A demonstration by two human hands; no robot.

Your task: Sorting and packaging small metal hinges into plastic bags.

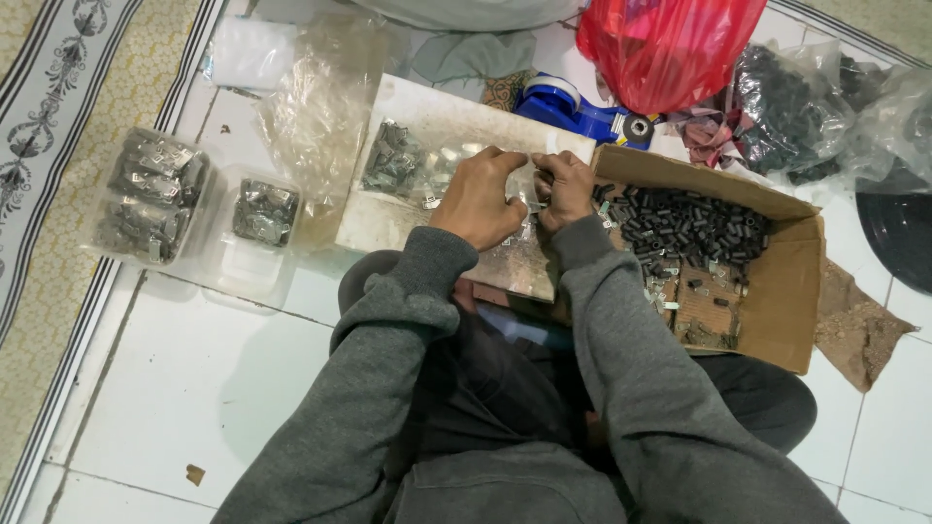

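In the head view, the left hand [478, 197] and the right hand [563, 189] meet over a pale board [408, 121] resting on the lap. Both hands pinch together one small metal clip [532, 201] between their fingertips. The clip is too small to tell its long axis or which way it points. To the right stands a cardboard box [791, 291] with black cylinders [689, 225]. Clear bags of metal clips [155, 194] lie on the tiled floor [175, 378] to the left.

Two hands [478, 197] [563, 189], one cardboard box [777, 301], one red bag [665, 44], one tape dispenser [573, 107].
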